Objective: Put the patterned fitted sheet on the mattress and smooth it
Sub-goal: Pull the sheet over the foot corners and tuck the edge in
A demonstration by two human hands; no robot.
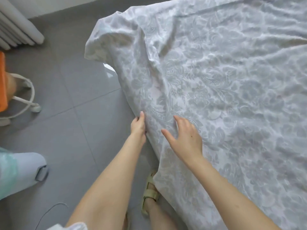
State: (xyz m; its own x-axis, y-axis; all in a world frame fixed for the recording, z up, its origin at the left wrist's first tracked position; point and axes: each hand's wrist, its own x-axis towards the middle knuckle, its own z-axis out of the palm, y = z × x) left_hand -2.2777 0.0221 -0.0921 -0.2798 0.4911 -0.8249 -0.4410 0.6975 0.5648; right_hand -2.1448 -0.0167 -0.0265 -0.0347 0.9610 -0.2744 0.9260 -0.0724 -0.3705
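The sheet (216,80), white with a grey floral pattern, is lying spread over the mattress (itself hidden beneath the cloth) and filling the right and far part of the view. Wrinkles are rippling across its top. Its left side is hanging down toward the floor (74,113), and at the far left its corner (103,40) is bunching up loose and sticking out past the edge.

The left hand (138,126) is gripping the sheet at the near part of the left edge. Its thumb is lying up along the cloth and its fingers are curling into a fold of the hanging side. The right hand (184,138) is spreading wide just to the right of it, holding nothing, with its fingertips bending down to the sheet's top. I cannot tell whether the palm is touching. The two hands are sitting close together but apart.

A foot in a pale sandal (150,191) is standing on the grey tiles, with the hanging cloth draping against it. A white radiator (18,24) is standing at the far left. Nearer, an orange stool (2,80) with a white ring base is sitting at the left border, and a pale blue-green bundle (21,170) is lying nearer still. A thin cable (49,211) is trailing over the near-left floor.
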